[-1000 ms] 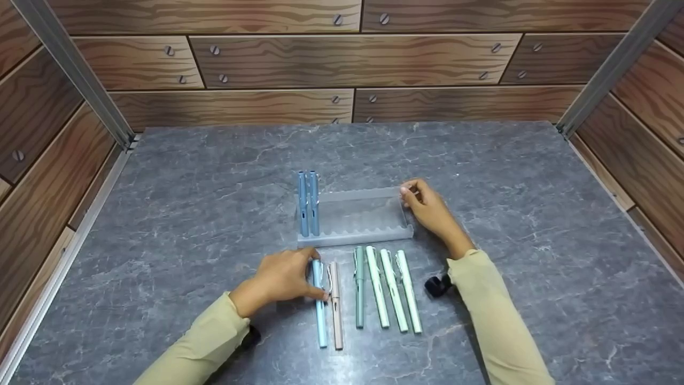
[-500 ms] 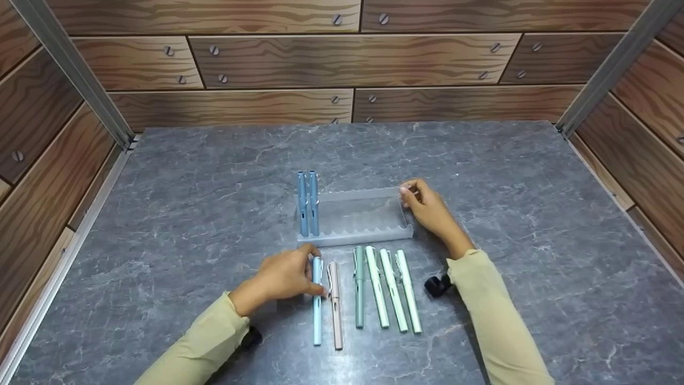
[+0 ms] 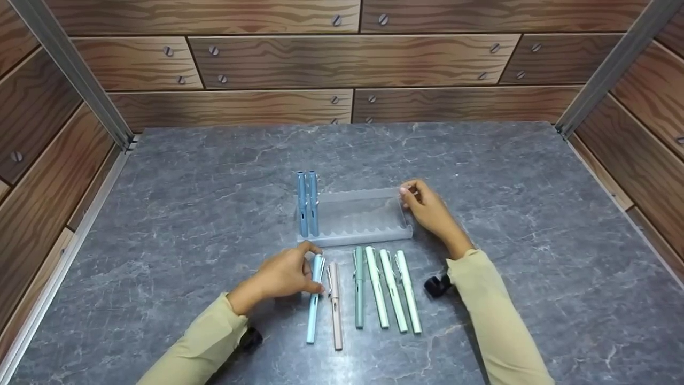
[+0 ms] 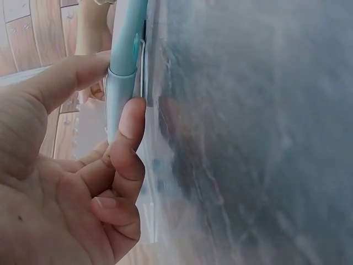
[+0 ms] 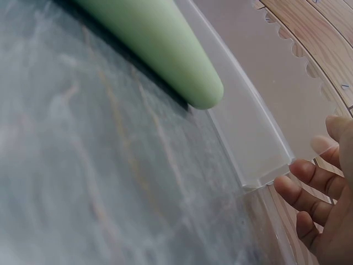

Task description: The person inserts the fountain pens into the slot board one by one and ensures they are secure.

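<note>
My left hand [image 3: 280, 275] pinches a light blue pen [image 3: 313, 315] between thumb and fingers; in the left wrist view the pen's cap and barrel [image 4: 122, 91] run between them. This pen is tilted, its lower end toward the left. Just right of it lies a rose-brown pen [image 3: 336, 315]. A clear pen rack [image 3: 358, 214] with notched edges stands behind. Two dark blue pens [image 3: 313, 206] rest in its leftmost notches. At the rack's upper right corner, my right hand [image 3: 430, 211] grips the edge with thumb and fingers.
On the grey marbled table [image 3: 214, 187], a dark green pen [image 3: 359, 299] and three pale green pens [image 3: 394, 294] lie in a row in front of the rack. Wood-patterned walls [image 3: 352, 59] enclose the back and sides.
The light blue pen has shifted slightly away from the rose-brown pen, its lower end swinging left. My left hand has risen a little with it. The right hand stays at the rack.
</note>
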Action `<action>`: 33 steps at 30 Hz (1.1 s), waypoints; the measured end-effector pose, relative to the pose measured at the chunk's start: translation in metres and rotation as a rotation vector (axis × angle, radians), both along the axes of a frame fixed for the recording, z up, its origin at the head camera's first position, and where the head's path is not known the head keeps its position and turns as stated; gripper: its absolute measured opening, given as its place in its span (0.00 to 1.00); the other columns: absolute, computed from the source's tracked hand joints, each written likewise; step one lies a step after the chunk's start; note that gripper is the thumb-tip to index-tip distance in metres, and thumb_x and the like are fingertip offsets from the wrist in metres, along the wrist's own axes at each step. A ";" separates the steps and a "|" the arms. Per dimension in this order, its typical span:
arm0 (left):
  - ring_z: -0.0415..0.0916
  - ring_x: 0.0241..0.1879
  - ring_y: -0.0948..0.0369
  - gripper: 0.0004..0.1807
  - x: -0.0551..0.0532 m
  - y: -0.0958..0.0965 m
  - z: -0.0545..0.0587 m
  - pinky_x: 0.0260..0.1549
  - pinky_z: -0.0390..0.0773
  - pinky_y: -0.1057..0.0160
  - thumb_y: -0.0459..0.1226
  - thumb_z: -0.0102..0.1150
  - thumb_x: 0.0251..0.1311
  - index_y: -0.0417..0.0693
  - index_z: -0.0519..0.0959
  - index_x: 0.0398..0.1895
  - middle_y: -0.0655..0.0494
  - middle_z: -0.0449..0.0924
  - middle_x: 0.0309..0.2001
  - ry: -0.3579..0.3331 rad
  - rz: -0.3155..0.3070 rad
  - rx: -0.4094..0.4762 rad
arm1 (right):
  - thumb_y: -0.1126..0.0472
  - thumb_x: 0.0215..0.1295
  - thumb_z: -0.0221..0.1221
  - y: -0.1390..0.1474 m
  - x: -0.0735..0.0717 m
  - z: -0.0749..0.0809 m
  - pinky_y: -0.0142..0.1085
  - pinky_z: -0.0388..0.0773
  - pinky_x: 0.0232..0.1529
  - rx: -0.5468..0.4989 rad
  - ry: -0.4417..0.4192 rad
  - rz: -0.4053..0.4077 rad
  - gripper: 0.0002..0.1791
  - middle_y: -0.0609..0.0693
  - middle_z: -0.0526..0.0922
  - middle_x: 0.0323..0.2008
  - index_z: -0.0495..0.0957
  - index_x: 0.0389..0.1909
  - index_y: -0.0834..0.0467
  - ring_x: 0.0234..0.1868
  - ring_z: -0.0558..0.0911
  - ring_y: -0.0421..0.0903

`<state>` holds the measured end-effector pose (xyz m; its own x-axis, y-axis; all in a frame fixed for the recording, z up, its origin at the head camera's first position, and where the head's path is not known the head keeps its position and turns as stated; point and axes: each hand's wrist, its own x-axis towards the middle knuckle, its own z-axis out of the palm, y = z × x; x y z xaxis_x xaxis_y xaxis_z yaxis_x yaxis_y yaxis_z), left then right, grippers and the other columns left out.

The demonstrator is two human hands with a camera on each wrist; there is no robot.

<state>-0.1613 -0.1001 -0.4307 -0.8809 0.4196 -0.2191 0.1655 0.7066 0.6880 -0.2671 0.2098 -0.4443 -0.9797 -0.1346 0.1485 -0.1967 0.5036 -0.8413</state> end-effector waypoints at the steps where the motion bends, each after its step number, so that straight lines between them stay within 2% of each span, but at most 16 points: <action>1: 0.71 0.22 0.64 0.38 0.000 0.000 0.000 0.23 0.70 0.64 0.40 0.76 0.41 0.48 0.70 0.59 0.61 0.78 0.25 -0.008 0.002 0.013 | 0.58 0.73 0.50 0.002 -0.004 -0.005 0.27 0.75 0.39 -0.001 0.000 -0.002 0.14 0.58 0.79 0.38 0.71 0.49 0.65 0.38 0.81 0.53; 2: 0.71 0.22 0.64 0.38 0.000 -0.001 0.000 0.23 0.71 0.64 0.40 0.76 0.41 0.48 0.70 0.59 0.60 0.78 0.25 -0.012 0.004 0.024 | 0.57 0.73 0.50 0.004 -0.007 -0.010 0.28 0.75 0.40 -0.001 0.000 -0.002 0.14 0.57 0.79 0.38 0.72 0.49 0.64 0.38 0.81 0.51; 8: 0.70 0.22 0.63 0.36 0.001 -0.003 0.004 0.23 0.70 0.64 0.37 0.74 0.42 0.51 0.70 0.58 0.59 0.77 0.24 -0.016 0.036 0.111 | 0.57 0.73 0.50 0.003 -0.009 -0.009 0.27 0.74 0.39 0.002 0.004 -0.007 0.14 0.58 0.79 0.38 0.72 0.49 0.64 0.37 0.81 0.50; 14: 0.71 0.23 0.63 0.36 0.002 -0.002 0.012 0.25 0.71 0.64 0.36 0.73 0.45 0.50 0.68 0.60 0.57 0.77 0.26 0.007 0.041 0.173 | 0.58 0.73 0.50 0.002 -0.008 -0.008 0.29 0.74 0.39 -0.007 0.007 -0.012 0.14 0.61 0.79 0.40 0.72 0.49 0.65 0.38 0.81 0.55; 19: 0.70 0.23 0.63 0.37 0.002 0.001 0.014 0.24 0.71 0.64 0.35 0.72 0.45 0.51 0.67 0.62 0.55 0.78 0.29 0.013 0.041 0.217 | 0.62 0.74 0.48 -0.006 0.004 0.007 0.34 0.76 0.42 -0.007 0.004 -0.006 0.13 0.62 0.78 0.39 0.70 0.49 0.69 0.41 0.80 0.61; 22: 0.69 0.23 0.62 0.38 0.002 0.002 0.015 0.23 0.69 0.64 0.34 0.71 0.45 0.51 0.67 0.62 0.55 0.77 0.30 0.020 0.049 0.230 | 0.63 0.74 0.47 -0.010 0.013 0.019 0.32 0.75 0.42 0.000 -0.005 0.001 0.13 0.65 0.77 0.39 0.69 0.49 0.71 0.42 0.79 0.64; 24: 0.69 0.22 0.62 0.38 0.002 0.003 0.015 0.22 0.69 0.65 0.34 0.71 0.45 0.51 0.66 0.62 0.55 0.77 0.30 0.031 0.054 0.241 | 0.63 0.74 0.47 -0.011 0.016 0.021 0.29 0.74 0.40 0.004 -0.004 0.004 0.13 0.66 0.77 0.40 0.69 0.49 0.71 0.42 0.79 0.64; 29: 0.68 0.22 0.62 0.37 0.001 0.004 0.018 0.21 0.69 0.66 0.32 0.70 0.46 0.52 0.67 0.62 0.54 0.77 0.31 0.082 0.069 0.274 | 0.61 0.74 0.48 -0.004 0.003 0.003 0.24 0.71 0.36 0.006 0.012 -0.001 0.14 0.66 0.78 0.40 0.70 0.49 0.69 0.40 0.80 0.61; 33: 0.68 0.24 0.63 0.36 0.000 0.006 0.022 0.23 0.69 0.65 0.32 0.69 0.48 0.54 0.67 0.63 0.55 0.78 0.32 0.142 0.090 0.283 | 0.58 0.74 0.49 0.002 -0.006 -0.010 0.25 0.72 0.36 0.003 0.020 -0.002 0.14 0.64 0.79 0.40 0.71 0.49 0.66 0.38 0.80 0.55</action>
<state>-0.1617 -0.0940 -0.4088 -0.9305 0.3656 0.0230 0.2197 0.5067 0.8336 -0.2727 0.2118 -0.4541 -0.9768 -0.1331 0.1675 -0.2123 0.5068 -0.8355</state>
